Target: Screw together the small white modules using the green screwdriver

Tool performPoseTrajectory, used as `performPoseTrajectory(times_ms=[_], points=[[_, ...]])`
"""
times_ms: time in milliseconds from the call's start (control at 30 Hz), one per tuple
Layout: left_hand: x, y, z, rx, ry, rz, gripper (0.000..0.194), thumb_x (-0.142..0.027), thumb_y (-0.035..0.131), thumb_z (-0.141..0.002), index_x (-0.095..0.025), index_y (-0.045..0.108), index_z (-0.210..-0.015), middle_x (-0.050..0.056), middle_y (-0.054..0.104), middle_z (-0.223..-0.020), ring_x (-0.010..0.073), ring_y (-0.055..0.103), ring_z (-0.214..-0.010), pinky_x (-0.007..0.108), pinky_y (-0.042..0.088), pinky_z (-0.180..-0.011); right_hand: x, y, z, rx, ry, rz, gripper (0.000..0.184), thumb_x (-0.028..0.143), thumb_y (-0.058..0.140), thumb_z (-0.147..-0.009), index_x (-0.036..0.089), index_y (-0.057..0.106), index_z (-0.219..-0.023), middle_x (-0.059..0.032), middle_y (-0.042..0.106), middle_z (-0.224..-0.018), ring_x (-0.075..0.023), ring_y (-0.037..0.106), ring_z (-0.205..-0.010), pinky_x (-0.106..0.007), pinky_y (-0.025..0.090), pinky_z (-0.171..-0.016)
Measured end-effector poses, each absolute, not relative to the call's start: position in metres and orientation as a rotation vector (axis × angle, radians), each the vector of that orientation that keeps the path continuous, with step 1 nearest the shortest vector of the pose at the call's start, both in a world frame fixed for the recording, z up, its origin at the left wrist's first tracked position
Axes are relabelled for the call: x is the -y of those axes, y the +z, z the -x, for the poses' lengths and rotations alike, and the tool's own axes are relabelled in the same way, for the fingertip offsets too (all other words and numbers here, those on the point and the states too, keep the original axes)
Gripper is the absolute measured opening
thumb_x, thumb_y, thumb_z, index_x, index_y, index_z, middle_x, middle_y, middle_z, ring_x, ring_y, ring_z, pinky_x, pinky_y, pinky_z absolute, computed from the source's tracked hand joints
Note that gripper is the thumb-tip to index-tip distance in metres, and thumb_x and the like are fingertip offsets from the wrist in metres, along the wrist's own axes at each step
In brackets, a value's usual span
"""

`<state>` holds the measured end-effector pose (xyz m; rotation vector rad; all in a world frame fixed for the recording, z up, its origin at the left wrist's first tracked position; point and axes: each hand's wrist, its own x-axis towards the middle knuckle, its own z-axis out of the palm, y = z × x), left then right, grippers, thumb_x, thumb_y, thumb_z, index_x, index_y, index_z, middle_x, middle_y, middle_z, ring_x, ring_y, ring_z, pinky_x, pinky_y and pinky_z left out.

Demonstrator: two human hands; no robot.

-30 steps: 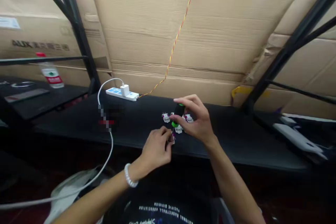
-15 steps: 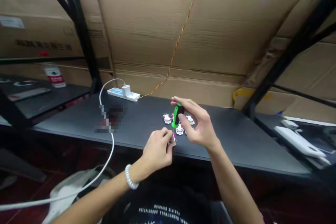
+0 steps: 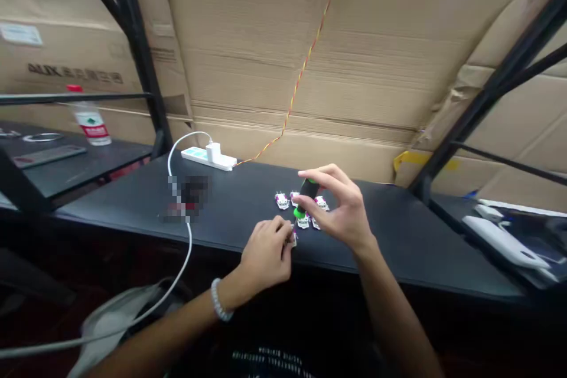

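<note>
My right hand (image 3: 339,204) grips a screwdriver (image 3: 309,190) with a black and green handle, held at a slant with its shaft pointing down. The shaft meets a small white and purple part (image 3: 293,239) pinched in the fingers of my left hand (image 3: 266,253) near the table's front edge. Fingers hide most of that part and the screwdriver's tip. Several similar white and purple parts, such as one at the left (image 3: 282,201), lie just beyond on the black table (image 3: 239,207).
A white power strip (image 3: 195,155) with a plugged-in charger (image 3: 213,152) lies at the back left; its white cable (image 3: 189,248) hangs over the front edge. Cardboard (image 3: 354,59) stands behind the table. Black metal posts (image 3: 146,59) rise at the sides. A bottle (image 3: 93,124) stands at far left.
The screwdriver's handle has turned and tilted slightly to the right, and my right hand's fingers have shifted with it. My left hand stays in place on the small part.
</note>
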<state>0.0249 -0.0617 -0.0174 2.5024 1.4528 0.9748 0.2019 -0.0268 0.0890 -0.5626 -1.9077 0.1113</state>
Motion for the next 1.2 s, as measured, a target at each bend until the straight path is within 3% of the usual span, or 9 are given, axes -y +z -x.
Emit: performPoseTrajectory(times_ms=[67, 200, 267, 367, 567, 733, 933, 1100, 1200], points=[[0.062, -0.017, -0.025, -1.458, 0.972, -2.510, 0.014, -0.012, 0.056, -0.094, -0.021, 0.062, -0.102, 0.008, 0.067, -0.107, 0.0271, 0.066, -0.099, 0.045, 0.053, -0.093, 0.026, 0.088, -0.203, 1.895, 0.054, 0.580, 0.037, 0.035, 0.086, -0.090, 0.028, 0.078, -0.126, -0.0077, 0.072, -0.107, -0.0225, 0.072, -0.090, -0.040, 0.065, -0.082], [0.063, -0.017, -0.025, -1.463, 0.970, -2.513, 0.013, -0.012, 0.056, -0.094, -0.021, 0.062, -0.101, 0.009, 0.067, -0.107, 0.0268, 0.066, -0.099, 0.044, 0.053, -0.093, 0.023, 0.084, -0.206, 1.959, 0.388, 0.484, 0.049, 0.028, 0.063, -0.105, 0.031, 0.059, -0.154, -0.0118, 0.069, -0.139, -0.0242, 0.075, -0.112, -0.043, 0.065, -0.096], [0.063, -0.017, -0.024, -1.466, 0.971, -2.517, 0.013, -0.012, 0.056, -0.094, -0.021, 0.062, -0.102, 0.009, 0.067, -0.108, 0.0272, 0.066, -0.099, 0.044, 0.053, -0.093, 0.021, 0.083, -0.207, 1.939, 0.434, 0.497, 0.046, 0.029, 0.067, -0.104, 0.032, 0.063, -0.150, -0.0091, 0.073, -0.129, -0.0221, 0.076, -0.104, -0.039, 0.066, -0.090], [0.063, -0.017, -0.024, -1.457, 0.967, -2.523, 0.013, -0.012, 0.056, -0.094, -0.021, 0.062, -0.102, 0.009, 0.066, -0.106, 0.0273, 0.065, -0.098, 0.044, 0.053, -0.092, 0.018, 0.082, -0.208, 1.890, 0.238, 0.582, 0.040, 0.035, 0.087, -0.089, 0.028, 0.077, -0.127, -0.0055, 0.073, -0.104, -0.0194, 0.069, -0.083, -0.035, 0.064, -0.075], [0.062, -0.018, -0.024, -1.444, 0.974, -2.509, 0.014, -0.012, 0.056, -0.095, -0.021, 0.062, -0.104, 0.009, 0.067, -0.107, 0.0267, 0.065, -0.098, 0.044, 0.052, -0.093, 0.019, 0.078, -0.209, 1.915, 0.522, 0.467, 0.046, 0.033, 0.063, -0.105, 0.032, 0.061, -0.151, -0.0115, 0.069, -0.138, -0.0257, 0.074, -0.114, -0.045, 0.066, -0.094], [0.062, -0.017, -0.023, -1.429, 0.980, -2.509, 0.015, -0.011, 0.056, -0.094, -0.021, 0.062, -0.104, 0.008, 0.067, -0.105, 0.0272, 0.065, -0.098, 0.044, 0.051, -0.092, 0.021, 0.082, -0.208, 1.868, 0.254, 0.556, 0.035, 0.034, 0.087, -0.089, 0.029, 0.079, -0.122, -0.0060, 0.072, -0.103, -0.0227, 0.070, -0.090, -0.040, 0.065, -0.080], [0.061, -0.019, -0.022, -1.406, 1.006, -2.481, 0.012, -0.012, 0.057, -0.093, -0.022, 0.061, -0.099, 0.008, 0.067, -0.105, 0.0268, 0.066, -0.096, 0.042, 0.052, -0.089, 0.022, 0.079, -0.209, 1.944, 0.547, 0.412, 0.053, 0.026, 0.062, -0.105, 0.033, 0.055, -0.158, -0.0121, 0.069, -0.142, -0.0265, 0.074, -0.119, -0.045, 0.065, -0.098], [0.058, -0.020, -0.017, -1.359, 1.074, -2.429, 0.016, -0.008, 0.056, -0.091, -0.021, 0.061, -0.098, 0.007, 0.068, -0.105, 0.0250, 0.066, -0.093, 0.040, 0.052, -0.084, 0.023, 0.082, -0.210, 1.972, 0.442, 0.397, 0.048, 0.023, 0.074, -0.099, 0.033, 0.067, -0.146, -0.0073, 0.077, -0.117, -0.0228, 0.075, -0.105, -0.041, 0.065, -0.093], [0.057, -0.019, -0.014, -1.329, 1.091, -2.405, 0.017, -0.006, 0.059, -0.089, -0.021, 0.063, -0.095, 0.007, 0.070, -0.108, 0.0247, 0.068, -0.096, 0.039, 0.053, -0.086, 0.022, 0.083, -0.209, 1.974, 0.415, 0.435, 0.047, 0.026, 0.073, -0.100, 0.032, 0.067, -0.147, -0.0075, 0.076, -0.117, -0.0222, 0.075, -0.103, -0.040, 0.066, -0.092]])
